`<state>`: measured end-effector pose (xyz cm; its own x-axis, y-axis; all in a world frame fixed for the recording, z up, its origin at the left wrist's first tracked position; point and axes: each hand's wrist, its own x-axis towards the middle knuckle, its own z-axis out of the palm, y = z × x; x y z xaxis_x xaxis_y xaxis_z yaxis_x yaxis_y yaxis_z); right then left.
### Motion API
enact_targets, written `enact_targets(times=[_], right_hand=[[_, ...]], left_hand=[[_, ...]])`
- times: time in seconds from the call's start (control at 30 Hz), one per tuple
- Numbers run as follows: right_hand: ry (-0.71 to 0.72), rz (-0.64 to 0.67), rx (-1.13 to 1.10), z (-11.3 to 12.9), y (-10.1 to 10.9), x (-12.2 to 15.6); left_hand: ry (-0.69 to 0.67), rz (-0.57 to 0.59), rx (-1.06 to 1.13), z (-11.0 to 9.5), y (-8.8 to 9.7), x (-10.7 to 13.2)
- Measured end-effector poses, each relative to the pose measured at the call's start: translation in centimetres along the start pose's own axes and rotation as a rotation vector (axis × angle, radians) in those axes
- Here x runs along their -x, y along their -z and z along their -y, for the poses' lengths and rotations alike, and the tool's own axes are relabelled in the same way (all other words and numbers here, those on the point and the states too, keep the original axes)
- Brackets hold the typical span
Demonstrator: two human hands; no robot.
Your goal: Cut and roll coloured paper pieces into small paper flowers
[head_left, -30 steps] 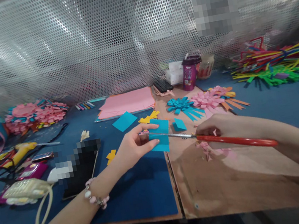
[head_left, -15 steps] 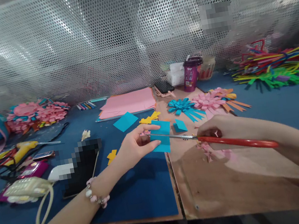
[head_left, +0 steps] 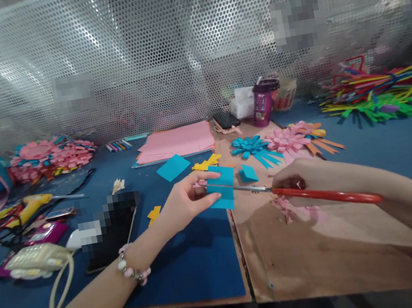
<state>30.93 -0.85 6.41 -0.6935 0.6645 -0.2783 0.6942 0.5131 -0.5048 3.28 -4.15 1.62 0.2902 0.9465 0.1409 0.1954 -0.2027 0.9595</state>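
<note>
My left hand (head_left: 193, 196) pinches a blue sheet of paper (head_left: 224, 176) by its left side, thumb and fingers closed on it. Red-handled scissors (head_left: 325, 195) are in my right hand (head_left: 293, 176), fingers wrapped around the handle. Their metal blades reach left across the middle of the blue sheet toward my left fingertips. A small folded blue piece (head_left: 248, 173) lies just right of the sheet. Another blue square (head_left: 174, 167) and yellow cut pieces (head_left: 206, 162) lie behind my left hand. Pink scraps (head_left: 284, 209) rest below the blades.
Blue, pink and orange paper flowers (head_left: 287, 139) lie behind my right hand, near a purple cup (head_left: 263, 104). Pink sheets (head_left: 176, 142) are stacked at the back. To the left are a phone (head_left: 118, 233) and a yellow glue gun (head_left: 35, 205). A perforated metal screen (head_left: 156, 51) stands behind.
</note>
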Motion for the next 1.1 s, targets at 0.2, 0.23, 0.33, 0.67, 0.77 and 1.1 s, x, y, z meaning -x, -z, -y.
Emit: enact_targets(times=[0.2,0.23,0.33,0.67,0.77,1.1], right_hand=[[-0.031,-0.004,0.011,0.3,0.1,0.1],[-0.039,0.002,0.007,0.5,0.1,0.1],[-0.052,0.003,0.004,0.8,0.2,0.2],[-0.082,-0.08,0.185,0.1,-0.1,-0.2],[-0.086,-0.085,0.211,-0.2,-0.2,-0.3],[-0.124,-0.118,0.282,-0.5,-0.4,-0.3]], left_hand=[[0.005,-0.002,0.002,0.0,0.0,0.0],[0.007,-0.001,0.004,0.0,0.0,0.0],[0.013,0.012,0.019,0.1,0.0,0.0],[0.021,0.024,0.021,0.5,0.3,-0.3],[0.014,0.032,0.027,0.7,0.4,-0.4],[0.016,-0.06,-0.025,0.4,0.6,-0.6]])
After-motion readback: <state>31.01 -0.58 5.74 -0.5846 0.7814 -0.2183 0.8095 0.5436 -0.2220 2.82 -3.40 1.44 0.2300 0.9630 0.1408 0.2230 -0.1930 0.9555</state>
